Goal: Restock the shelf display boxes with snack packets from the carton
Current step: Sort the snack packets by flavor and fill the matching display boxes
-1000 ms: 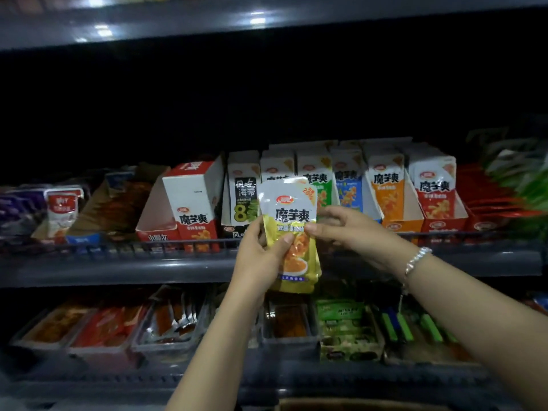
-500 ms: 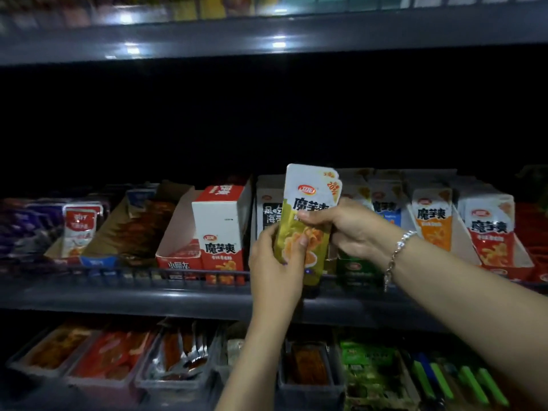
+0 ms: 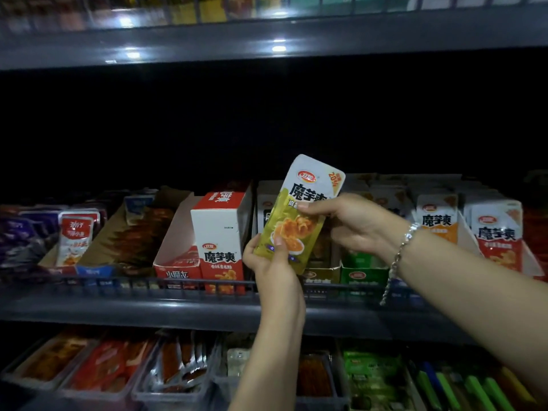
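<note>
- Left hand [image 3: 268, 262] is gripping the lower end of a yellow snack packet [image 3: 296, 216], thumb lying across its front.
- Right hand [image 3: 353, 223] is pinching the same packet's right edge at mid-height, fingers curled round it.
- The packet is standing tilted, top leaning right, in front of the middle shelf [image 3: 178, 310], above a yellow display box [image 3: 321, 277].
- A red-and-white display box [image 3: 221, 241] is standing just left of it.
- A bracelet [image 3: 398, 256] is hanging at the right wrist.
</note>
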`<state>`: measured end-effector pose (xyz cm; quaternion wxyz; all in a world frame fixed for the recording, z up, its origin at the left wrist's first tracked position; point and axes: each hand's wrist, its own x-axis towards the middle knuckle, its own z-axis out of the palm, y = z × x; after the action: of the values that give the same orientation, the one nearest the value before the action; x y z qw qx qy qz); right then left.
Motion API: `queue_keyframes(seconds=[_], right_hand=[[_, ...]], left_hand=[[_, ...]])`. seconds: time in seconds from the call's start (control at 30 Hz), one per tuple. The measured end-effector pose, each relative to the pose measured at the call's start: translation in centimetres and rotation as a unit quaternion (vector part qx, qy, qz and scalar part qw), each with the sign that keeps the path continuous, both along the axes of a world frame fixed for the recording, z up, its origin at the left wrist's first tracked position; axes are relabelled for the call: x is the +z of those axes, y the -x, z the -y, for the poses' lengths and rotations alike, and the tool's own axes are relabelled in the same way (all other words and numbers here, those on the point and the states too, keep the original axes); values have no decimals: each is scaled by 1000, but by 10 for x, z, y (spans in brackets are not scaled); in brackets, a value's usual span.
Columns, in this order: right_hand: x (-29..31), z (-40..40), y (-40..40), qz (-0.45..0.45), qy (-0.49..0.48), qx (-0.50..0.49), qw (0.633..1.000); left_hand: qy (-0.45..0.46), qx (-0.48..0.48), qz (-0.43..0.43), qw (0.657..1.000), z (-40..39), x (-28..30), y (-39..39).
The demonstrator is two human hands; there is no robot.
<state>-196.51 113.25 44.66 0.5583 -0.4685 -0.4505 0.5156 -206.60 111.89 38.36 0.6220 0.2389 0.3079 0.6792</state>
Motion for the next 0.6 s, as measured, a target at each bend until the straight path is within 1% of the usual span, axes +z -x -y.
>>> queue_keyframes(seconds=[0.1, 0.13, 0.17, 0.2, 0.23, 0.27, 0.3, 0.37, 0.4, 0.43, 0.5, 0.53, 0.57, 0.6], right_hand=[[10, -1, -10, 132, -17, -16, 991], [13, -2, -13, 160, -23, -25, 986], [15, -3, -17, 178, -29, -35, 983], [18, -4, -21, 190, -33, -44, 980], [20, -7, -24, 205, -36, -52, 977], [23, -8, -27, 220, -38, -58, 973], [26, -12, -31, 231, -36, -67, 970], [30, -23, -37, 249, -22, -99, 963], [31, -28, -40, 267, -16, -120, 956], [33, -32, -42, 291, -10, -137, 947], [32, -39, -43, 340, 8, -146, 929], [31, -41, -42, 360, 17, -142, 922], [29, -43, -41, 382, 23, -138, 914], [26, -43, -39, 406, 25, -135, 903]], left_hand=[[-4, -16, -38, 999, -4, -3, -3], [-11, -30, -69, 997, -5, -4, -3], [-23, -47, -122, 991, -6, -6, -3], [-44, -62, -195, 978, -6, -8, -2], [-75, -64, -275, 956, -6, -12, -2], [-112, -48, -354, 927, -6, -16, 0], [-147, -18, -432, 890, -7, -22, 1], [-203, 52, -568, 796, -5, -30, 3], [-213, 74, -622, 750, -5, -33, 3], [-209, 80, -666, 711, -7, -37, 2], [-182, 80, -732, 651, -10, -44, 1], [-172, 78, -755, 628, -11, -47, 0], [-163, 75, -769, 614, -13, -48, -1], [-154, 70, -776, 607, -13, -48, -2]])
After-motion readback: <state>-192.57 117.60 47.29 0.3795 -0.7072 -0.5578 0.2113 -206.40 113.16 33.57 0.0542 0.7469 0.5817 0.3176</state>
